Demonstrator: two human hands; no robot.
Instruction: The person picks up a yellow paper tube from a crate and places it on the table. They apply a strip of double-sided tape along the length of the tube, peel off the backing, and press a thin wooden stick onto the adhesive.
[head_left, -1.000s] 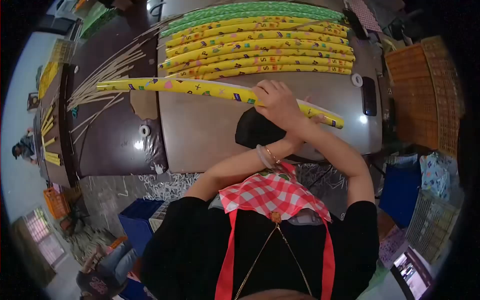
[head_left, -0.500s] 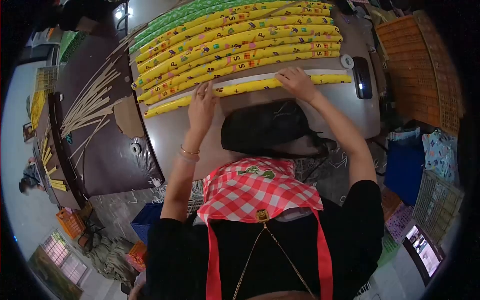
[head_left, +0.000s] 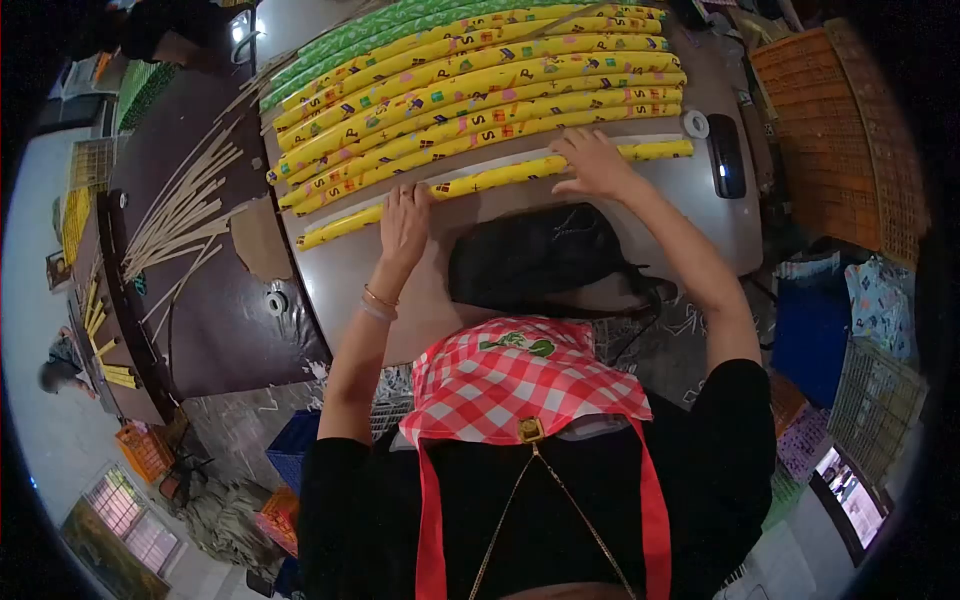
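Note:
A thin yellow printed roll (head_left: 480, 182) lies across the table (head_left: 360, 285) in front of me, below a row of yellow printed rolls (head_left: 470, 98). My left hand (head_left: 406, 215) is closed over the roll left of its middle. Further right, my right hand (head_left: 594, 163) rests its fingers on the same roll, its thumb stretched out below. A strip of white paper edge shows just above the roll. Near my hands lies a black pouch (head_left: 535, 255).
Green rolls (head_left: 375, 30) lie at the far edge. A tape roll (head_left: 695, 124) and a dark device (head_left: 726, 160) sit at the right. Thin sticks (head_left: 185, 205), cardboard (head_left: 260, 240) and another tape roll (head_left: 276, 302) are on the left table. Orange crates (head_left: 820, 130) stand right.
The thin roll has turned and shifted slightly, its right end a little further left, and less white paper shows above it. My right thumb has spread away from the fingers.

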